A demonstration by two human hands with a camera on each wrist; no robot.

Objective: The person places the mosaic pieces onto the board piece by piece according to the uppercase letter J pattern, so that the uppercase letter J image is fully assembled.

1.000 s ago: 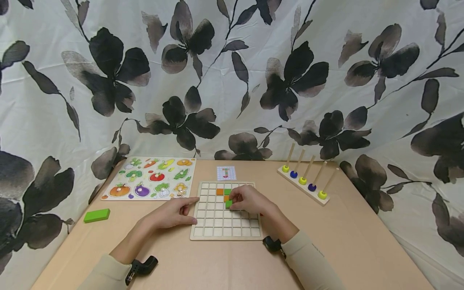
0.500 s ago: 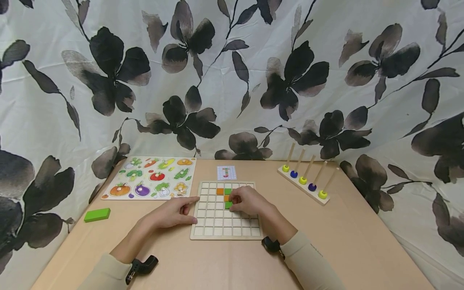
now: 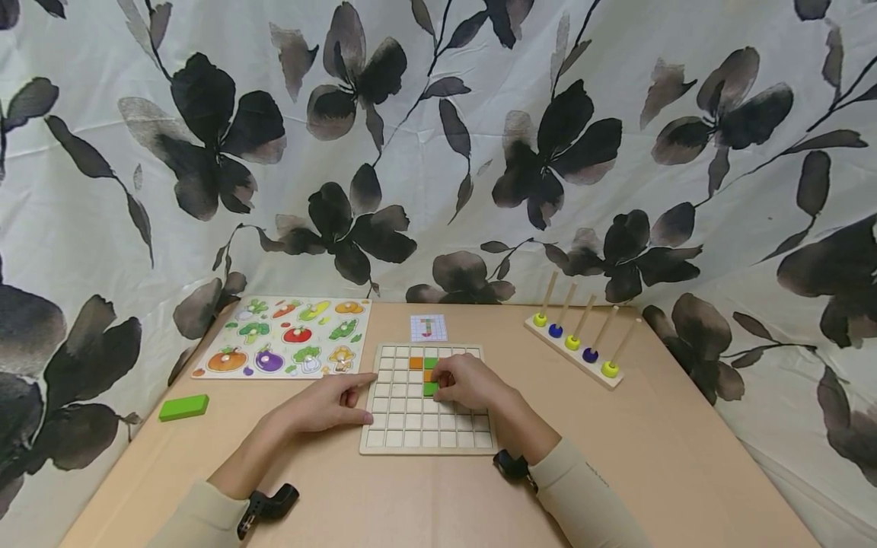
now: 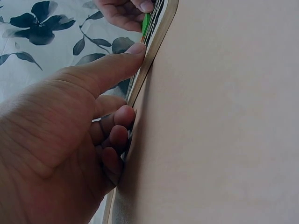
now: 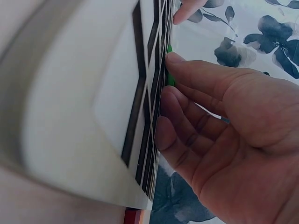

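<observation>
A pale wooden grid board (image 3: 393,438) lies on the table with an orange square tile (image 3: 416,364) and a green square tile (image 3: 430,362) in its upper rows. Below them, part of a second orange tile (image 3: 428,375) shows beside the right fingers. My right hand (image 3: 467,380) pinches another green tile (image 3: 430,389) at its right side, low over the grid; its thumb and fingertips meet that tile (image 5: 171,79) in the right wrist view. At the board's left edge, my left hand (image 3: 327,402) touches the rim with index finger and thumb, the other fingers loosely bent.
A small pattern card (image 3: 428,328) lies behind the board. Back left is a vegetable picture board (image 3: 284,339), with a green block (image 3: 183,407) in front of it. A peg stand (image 3: 574,350) with yellow and blue beads stands at right. A patterned cloth (image 3: 438,152) hangs behind.
The green tile in my right fingers has shifted slightly left and sits flatter in line with the tiles above it. My left hand stays on the board's edge.
</observation>
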